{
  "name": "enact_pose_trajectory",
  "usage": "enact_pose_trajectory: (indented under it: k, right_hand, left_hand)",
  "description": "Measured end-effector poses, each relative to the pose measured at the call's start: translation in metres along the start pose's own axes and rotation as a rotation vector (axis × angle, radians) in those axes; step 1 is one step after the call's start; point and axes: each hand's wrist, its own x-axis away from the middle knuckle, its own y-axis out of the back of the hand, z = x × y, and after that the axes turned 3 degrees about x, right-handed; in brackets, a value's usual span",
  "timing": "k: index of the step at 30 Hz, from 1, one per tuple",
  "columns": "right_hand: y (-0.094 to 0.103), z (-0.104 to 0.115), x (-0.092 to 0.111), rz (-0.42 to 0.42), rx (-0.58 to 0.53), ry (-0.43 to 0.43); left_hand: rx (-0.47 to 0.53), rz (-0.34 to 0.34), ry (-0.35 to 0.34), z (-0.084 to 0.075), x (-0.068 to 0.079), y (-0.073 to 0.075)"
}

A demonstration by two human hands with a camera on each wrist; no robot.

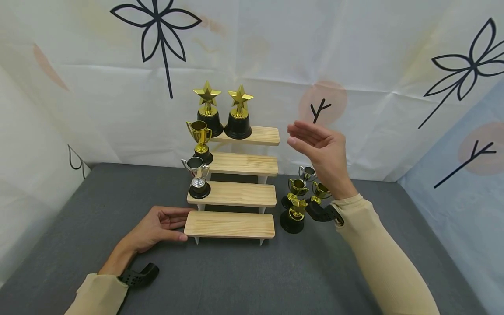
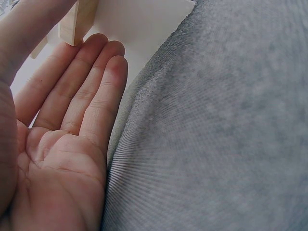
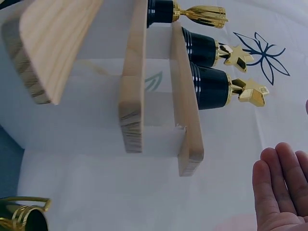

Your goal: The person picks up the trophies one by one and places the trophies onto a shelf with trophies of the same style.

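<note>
A four-step wooden display stand [image 1: 230,224] stands on the dark table. On its top step are two gold star trophies [image 1: 238,118], both left of the step's right end. One step down, at the left, is a gold cup trophy [image 1: 201,139]; below that sits a silver cup trophy [image 1: 198,177]. My left hand [image 1: 159,229] lies at the left end of the bottom step, its fingers extended and thumb by the front corner; the left wrist view shows a bare palm [image 2: 62,178]. My right hand [image 1: 323,151] is raised beside the stand's upper right, fingers extended, holding nothing.
Several more trophies stand grouped right of the stand, under my right forearm: a gold star trophy [image 1: 294,216] in front, gold cups [image 1: 298,187] behind it and a silver cup [image 1: 307,172] at the back. A white patterned cloth [image 1: 267,48] hangs behind the table [image 1: 228,280].
</note>
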Motion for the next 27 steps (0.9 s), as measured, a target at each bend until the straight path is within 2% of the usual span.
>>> enact_pose_trajectory:
  k: [8,15,27]
  right_hand:
    - [0.014,-0.008,0.020,0.009,0.029,-0.040]
    - [0.023,-0.017,0.040,-0.003,0.083,-0.061]
    - [0.034,-0.031,0.067,-0.037,0.041,-0.087]
  left_hand:
    - [-0.020,-0.026,0.033,-0.002,0.000,0.000]
    - [0.000,0.002,-0.003,-0.001,-0.001,0.000]
    - [0.022,0.027,-0.043,-0.001,0.001,0.000]
